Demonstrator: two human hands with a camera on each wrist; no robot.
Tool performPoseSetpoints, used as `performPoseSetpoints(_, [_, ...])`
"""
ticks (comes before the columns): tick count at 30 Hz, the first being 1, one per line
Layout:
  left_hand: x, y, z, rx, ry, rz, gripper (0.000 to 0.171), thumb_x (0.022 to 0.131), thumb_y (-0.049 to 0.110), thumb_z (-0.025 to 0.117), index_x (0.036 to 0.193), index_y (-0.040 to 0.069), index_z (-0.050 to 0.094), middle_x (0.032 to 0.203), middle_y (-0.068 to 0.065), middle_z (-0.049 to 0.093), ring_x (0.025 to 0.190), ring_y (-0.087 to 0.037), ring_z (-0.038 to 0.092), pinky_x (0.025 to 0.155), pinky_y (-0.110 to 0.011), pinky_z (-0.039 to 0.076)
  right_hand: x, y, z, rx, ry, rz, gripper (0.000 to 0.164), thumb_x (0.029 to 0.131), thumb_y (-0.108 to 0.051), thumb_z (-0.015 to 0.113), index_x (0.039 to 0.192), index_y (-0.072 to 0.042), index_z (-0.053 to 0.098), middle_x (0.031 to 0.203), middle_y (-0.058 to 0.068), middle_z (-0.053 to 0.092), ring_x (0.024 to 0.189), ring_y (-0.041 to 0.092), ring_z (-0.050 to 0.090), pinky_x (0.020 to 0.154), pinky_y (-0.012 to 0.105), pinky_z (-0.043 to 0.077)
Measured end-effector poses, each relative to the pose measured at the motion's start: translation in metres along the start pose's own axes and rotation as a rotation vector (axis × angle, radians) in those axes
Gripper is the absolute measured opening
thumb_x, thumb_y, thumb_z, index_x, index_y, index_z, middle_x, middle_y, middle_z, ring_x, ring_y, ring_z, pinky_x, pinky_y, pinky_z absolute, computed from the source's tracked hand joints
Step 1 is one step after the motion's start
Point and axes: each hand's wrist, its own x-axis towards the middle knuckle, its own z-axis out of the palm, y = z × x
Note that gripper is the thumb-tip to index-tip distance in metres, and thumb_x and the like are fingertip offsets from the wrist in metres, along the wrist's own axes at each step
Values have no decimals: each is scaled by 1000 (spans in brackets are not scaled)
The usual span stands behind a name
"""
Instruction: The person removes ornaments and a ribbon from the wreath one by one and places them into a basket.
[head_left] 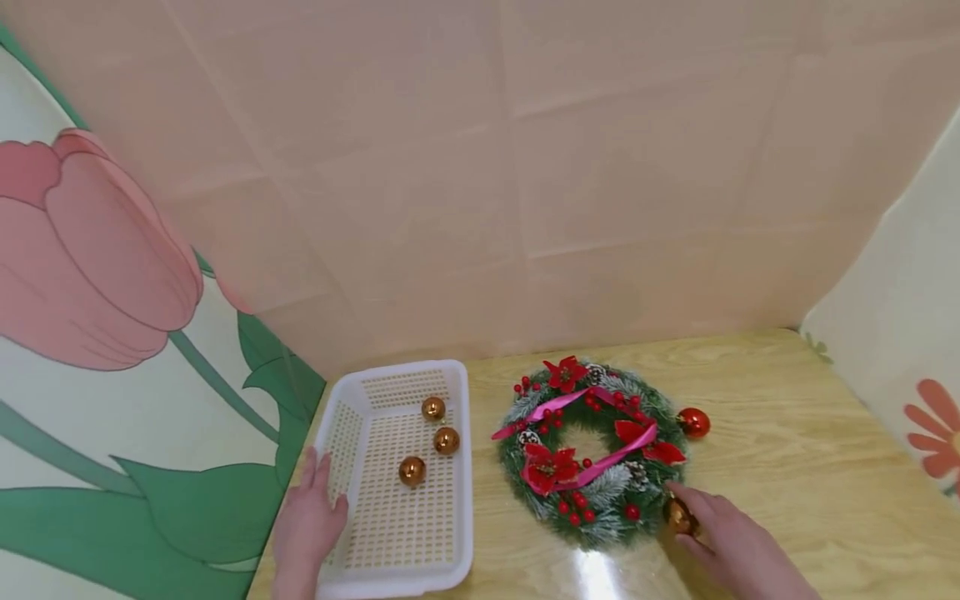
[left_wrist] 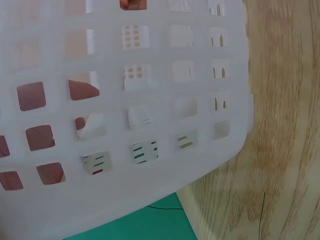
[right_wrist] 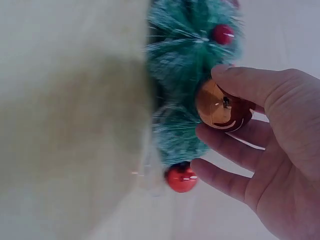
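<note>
My right hand (head_left: pixel 723 533) pinches a shiny copper-coloured Christmas ball (right_wrist: pixel 220 105) between thumb and fingers. That ball is at the lower right edge of a green Christmas wreath (head_left: pixel 607 504). The wreath lies flat, dressed with red poinsettias, berries, pinecones and a pink ribbon (head_left: pixel 615 454). A red Christmas ball (head_left: pixel 693 422) sits at its right side, also visible below the copper one in the right wrist view. On the left side of a white plastic basket (head_left: pixel 461 533), my left hand (head_left: pixel 307 521) rests with its fingers extended along the rim. Perforated basket wall (left_wrist: pixel 160 110) fills most of the left wrist view.
Inside the basket lie three more copper-coloured balls (head_left: pixel 412 472). Both basket and wreath stand on a wood-grain table (head_left: pixel 795 425). A pinkish cloth backdrop (head_left: pixel 525 208) rises behind it, with flower-patterned panels (head_left: pixel 202 500) at either side.
</note>
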Motion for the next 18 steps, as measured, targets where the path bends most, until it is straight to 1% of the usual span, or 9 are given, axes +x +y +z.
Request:
performPoseSetpoints(3, [-1, 2, 1, 6, 13, -8, 70, 90, 20, 71, 150, -6, 44, 162, -27, 28, 98, -53, 61, 64, -58, 52, 4, -5, -10, -3, 64, -29, 65, 79, -21, 89, 135, -2, 61, 102, 8, 69, 90, 27, 67, 69, 45, 58])
performPoseSetpoints(6, [-2, 0, 2, 10, 27, -18, 70, 90, 19, 71, 150, -4, 45, 162, -26, 29, 98, -52, 61, 61, -57, 52, 11, -14, -18, -11, 128, -65, 68, 77, -20, 90, 135, -2, 60, 98, 7, 68, 87, 27, 66, 68, 47, 58])
performPoseSetpoints(9, [-3, -1, 3, 11, 27, -29, 70, 90, 20, 71, 150, -4, 45, 162, -25, 29, 99, -51, 61, 60, -56, 51, 22, -26, -24, -22, 216, -122, 71, 75, -18, 91, 136, -3, 58, 101, 10, 69, 88, 30, 67, 69, 50, 58])
performPoseSetpoints(12, [-4, -1, 3, 9, 22, -39, 70, 90, 21, 70, 151, -3, 44, 163, -24, 27, 101, -51, 60, 61, -57, 52, 38, -42, -29, -20, 287, -192, 73, 74, -15, 91, 138, -2, 57, 109, 16, 70, 94, 35, 68, 74, 54, 57])
performPoseSetpoints(16, [-4, 2, 4, 4, 37, -35, 69, 90, 20, 71, 151, -2, 45, 164, -24, 28, 102, -51, 61, 61, -57, 52, 59, -67, -29, -3, 301, -278, 74, 76, -16, 91, 140, -3, 56, 118, 17, 70, 99, 36, 69, 80, 55, 57])
performPoseSetpoints(18, [-4, 4, 5, 3, 47, -28, 69, 90, 19, 72, 150, -2, 46, 163, -23, 29, 101, -51, 61, 60, -56, 52, 68, -82, -25, -13, 303, -322, 75, 76, -18, 91, 141, -4, 56, 119, 15, 70, 101, 35, 69, 81, 53, 58])
